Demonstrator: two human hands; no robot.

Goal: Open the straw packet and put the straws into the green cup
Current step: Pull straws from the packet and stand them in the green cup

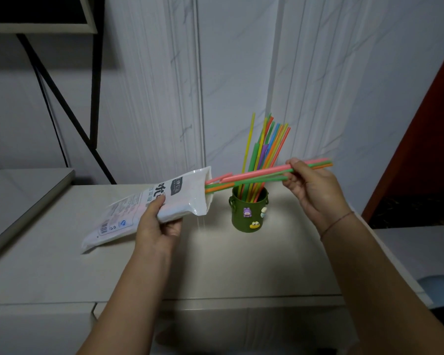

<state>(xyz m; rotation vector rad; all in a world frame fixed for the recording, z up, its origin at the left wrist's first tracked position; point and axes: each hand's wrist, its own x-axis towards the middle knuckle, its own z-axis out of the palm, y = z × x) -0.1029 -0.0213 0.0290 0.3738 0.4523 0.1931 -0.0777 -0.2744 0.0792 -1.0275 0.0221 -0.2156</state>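
Note:
My left hand (156, 226) grips the white straw packet (149, 204) near its open end and holds it tilted above the table, mouth pointing right. My right hand (309, 187) pinches a small bunch of pink, green and orange straws (256, 176) that lie nearly level, their left ends still inside the packet's mouth. Just below and behind them the green cup (249, 213), decorated with small cartoon stickers, stands upright on the table. It holds several coloured straws (265, 149) leaning up to the right.
The pale table (215, 265) has its front edge close to me. A white marble-look wall (241, 73) rises right behind the cup. A black metal shelf frame (92, 98) stands at the back left, and a grey raised surface (23, 190) sits at the left.

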